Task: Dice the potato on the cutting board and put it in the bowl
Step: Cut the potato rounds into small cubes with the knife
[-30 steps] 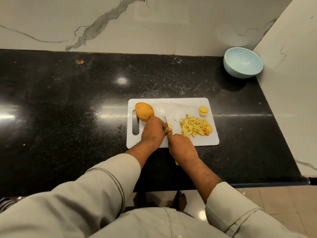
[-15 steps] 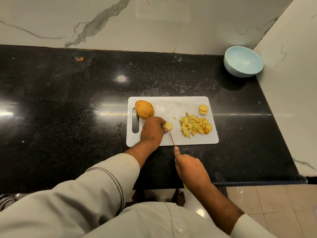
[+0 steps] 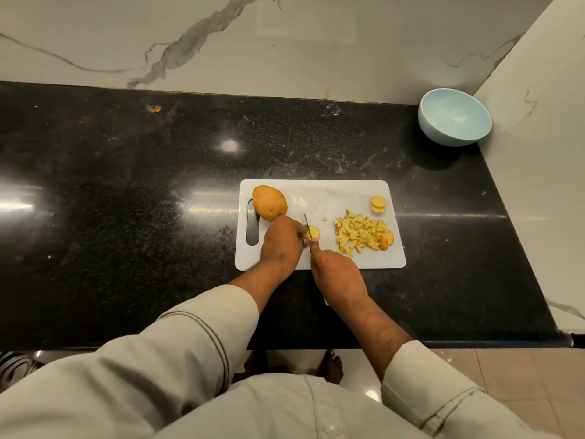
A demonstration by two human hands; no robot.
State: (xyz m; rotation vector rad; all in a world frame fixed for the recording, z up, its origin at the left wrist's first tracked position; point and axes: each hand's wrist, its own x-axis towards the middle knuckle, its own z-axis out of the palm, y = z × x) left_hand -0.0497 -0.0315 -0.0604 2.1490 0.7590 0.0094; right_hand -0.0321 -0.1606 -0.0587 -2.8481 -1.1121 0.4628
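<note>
1. Head view: left hand [image 3: 282, 245] curled round a slice [image 3: 312, 232] mid-board [image 3: 348, 191]; right hand [image 3: 335, 274] gripping knife [image 3: 306, 220], blade at the slice.
2. Likely firm, wet, slippery when cut; best pinned flat, fingertips tucked.
3. Whole potato [image 3: 269, 203] left on board, dice [image 3: 362, 234] right, two rounds [image 3: 378, 204] behind.
4. Bowl [image 3: 455, 117] well beyond board's right corner; bench [image 3: 126, 185] path unobstructed.

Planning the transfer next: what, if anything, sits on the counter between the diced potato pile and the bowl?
Nothing visible. Between the diced pile and the bowl lie only the two slices at the board's corner, then bare black counter.
</note>
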